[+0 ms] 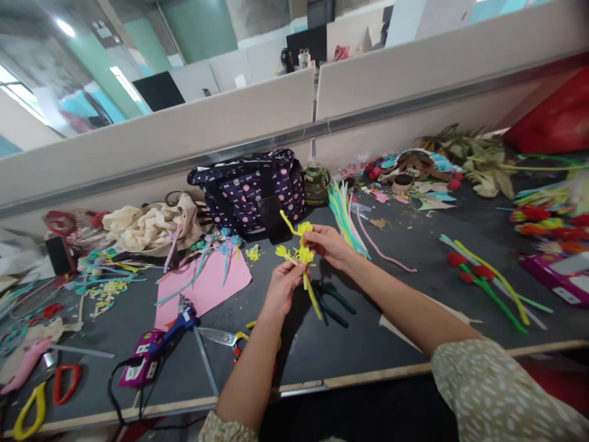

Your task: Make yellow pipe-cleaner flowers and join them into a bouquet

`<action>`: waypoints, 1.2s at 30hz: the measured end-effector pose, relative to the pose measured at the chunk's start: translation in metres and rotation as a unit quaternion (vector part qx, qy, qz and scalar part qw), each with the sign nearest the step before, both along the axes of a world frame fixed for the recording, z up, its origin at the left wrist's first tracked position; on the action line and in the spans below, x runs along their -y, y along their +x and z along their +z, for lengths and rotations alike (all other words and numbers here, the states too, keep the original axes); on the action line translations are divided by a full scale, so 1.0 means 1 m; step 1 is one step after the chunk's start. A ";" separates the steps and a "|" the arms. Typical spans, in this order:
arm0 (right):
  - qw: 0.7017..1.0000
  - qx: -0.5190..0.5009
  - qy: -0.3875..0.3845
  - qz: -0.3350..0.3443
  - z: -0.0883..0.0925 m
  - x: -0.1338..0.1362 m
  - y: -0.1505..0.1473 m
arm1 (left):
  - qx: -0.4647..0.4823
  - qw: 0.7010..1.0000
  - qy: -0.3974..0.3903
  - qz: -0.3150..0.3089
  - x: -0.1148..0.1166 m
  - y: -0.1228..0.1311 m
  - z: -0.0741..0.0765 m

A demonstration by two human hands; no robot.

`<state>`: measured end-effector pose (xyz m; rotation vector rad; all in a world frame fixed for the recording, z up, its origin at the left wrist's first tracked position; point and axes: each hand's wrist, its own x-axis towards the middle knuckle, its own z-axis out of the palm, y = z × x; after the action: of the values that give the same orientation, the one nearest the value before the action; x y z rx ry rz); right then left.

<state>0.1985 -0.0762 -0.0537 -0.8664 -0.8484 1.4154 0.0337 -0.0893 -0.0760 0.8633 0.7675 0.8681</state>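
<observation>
Over the middle of the dark table, both my hands are closed on a yellow pipe-cleaner flower (304, 253). My left hand (286, 283) pinches it low, where a yellow stem hangs down below the fingers. From the right, my right hand (327, 244) grips an upper bloom with thumb and fingertips. A loose yellow strand (288, 222) sticks up at the top left. Dark green-handled pliers (335, 303) lie on the table just below the hands. Scissors (225, 336) with yellow and red handles lie partly behind my left forearm.
A blue glue gun (181, 324) lies beside a pink sheet (205, 283) at the left. Behind the hands stand a patterned bag (243, 190), a dark phone (275, 220) and a glass jar (316, 184). Pipe cleaners (345, 215) and a red-tipped green stem (494, 294) lie to the right.
</observation>
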 end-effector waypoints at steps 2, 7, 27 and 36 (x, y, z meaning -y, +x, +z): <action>1.000 -0.010 -0.010 0.014 0.000 0.002 -0.003 | -0.012 1.000 0.010 0.019 0.001 0.000 0.001; 0.999 0.004 -0.034 -0.002 -0.009 0.007 -0.010 | -0.068 0.995 0.062 0.028 0.002 -0.001 0.005; 0.949 0.294 0.030 -0.110 -0.031 0.016 0.005 | -0.237 0.947 0.210 0.046 0.006 0.003 -0.007; 0.966 0.227 0.023 -0.124 -0.023 0.014 0.011 | -0.073 0.997 0.007 0.015 -0.004 0.001 -0.008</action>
<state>0.2095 -0.0905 -0.0770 -1.2407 -1.0679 0.9862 0.0346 -0.0854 -0.0842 0.9384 0.9048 0.8443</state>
